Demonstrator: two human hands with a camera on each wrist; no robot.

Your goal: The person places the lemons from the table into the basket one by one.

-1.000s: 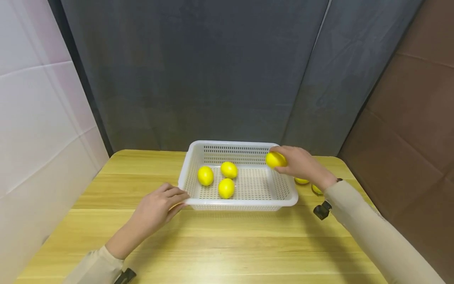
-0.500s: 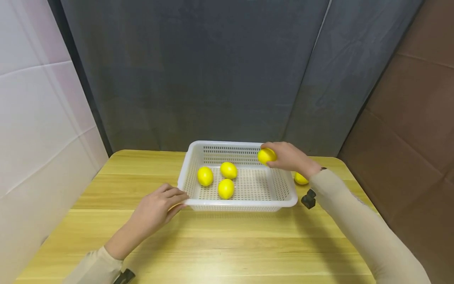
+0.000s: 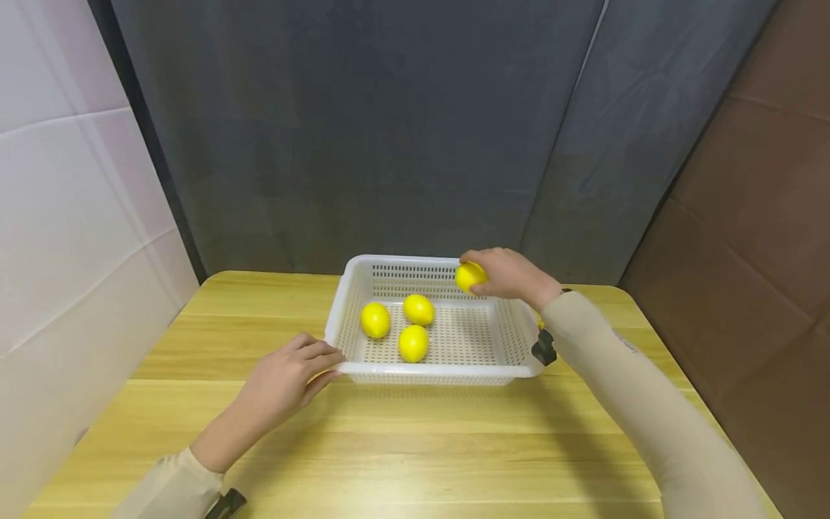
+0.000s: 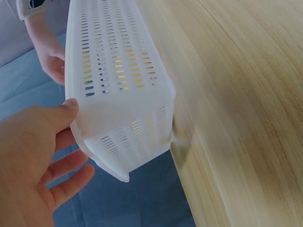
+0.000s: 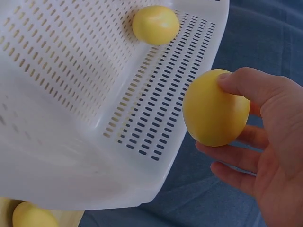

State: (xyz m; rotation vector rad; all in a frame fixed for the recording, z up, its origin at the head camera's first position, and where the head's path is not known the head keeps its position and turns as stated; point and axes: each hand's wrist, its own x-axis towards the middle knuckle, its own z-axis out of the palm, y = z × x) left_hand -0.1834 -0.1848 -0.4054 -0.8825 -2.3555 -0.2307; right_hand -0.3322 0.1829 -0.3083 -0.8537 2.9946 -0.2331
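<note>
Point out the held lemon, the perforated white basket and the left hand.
Held lemon (image 5: 214,109): right wrist view, middle of its exposed side.
Perforated white basket (image 3: 431,370): head view, near rim.
Left hand (image 3: 289,372): head view, back of the hand.

My right hand (image 5: 280,137) gripping a yellow fruit (image 5: 214,109) at right, white basket (image 5: 111,165) upper left, second fruit (image 5: 155,25) inside, third fruit (image 5: 33,216) lower left.

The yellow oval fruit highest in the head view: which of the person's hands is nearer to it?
Right. The right hand grips the fruit, while the left hand is farther, touching the near left corner of the white plastic basket.
</note>
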